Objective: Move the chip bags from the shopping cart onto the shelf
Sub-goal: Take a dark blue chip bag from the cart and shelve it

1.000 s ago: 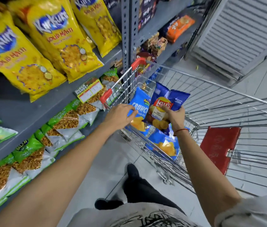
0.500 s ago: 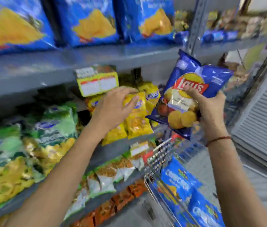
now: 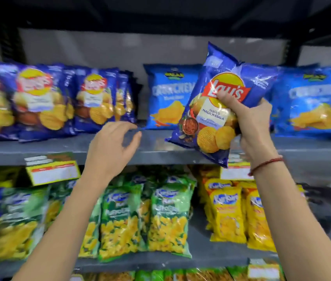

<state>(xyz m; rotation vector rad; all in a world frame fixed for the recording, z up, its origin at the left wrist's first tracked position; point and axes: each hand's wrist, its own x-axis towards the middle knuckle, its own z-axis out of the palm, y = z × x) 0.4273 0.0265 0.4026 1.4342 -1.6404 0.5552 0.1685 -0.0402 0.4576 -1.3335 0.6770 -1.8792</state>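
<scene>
The right hand [image 3: 249, 126] grips a dark blue Lay's bag [image 3: 219, 102] by its right side, thumb pressed across the front over the logo, fingers wrapped behind; the bag tilts to the left at its foot, and its lower edge hangs in front of the front edge of the upper shelf [image 3: 156, 147], so whether it touches the board cannot be told; a red thread [image 3: 266, 164] circles that wrist. The left hand [image 3: 113, 147] is empty, fingers spread and loosely curled, palm turned toward the shelf; it hovers at the front edge of the same shelf, just ahead of the bare gap between two groups of bags.

On the left part of the upper shelf stand rows of dark blue Lay's bags [image 3: 37, 102], upright and packed close; right of the gap stands a lighter blue bag [image 3: 168, 98] with a chip printed on it, partly covered by the held bag; another lighter blue bag [image 3: 312, 102] stands near the shelf's right end. A yellow price tag [image 3: 53, 171] hangs from the front edge at the left, and a second tag [image 3: 235, 169] shows below the held bag.

The lower shelf [image 3: 201, 258] carries green bags [image 3: 166, 218] at its middle and yellow bags [image 3: 227, 213] toward its right; motion blur softens most of the print.
</scene>
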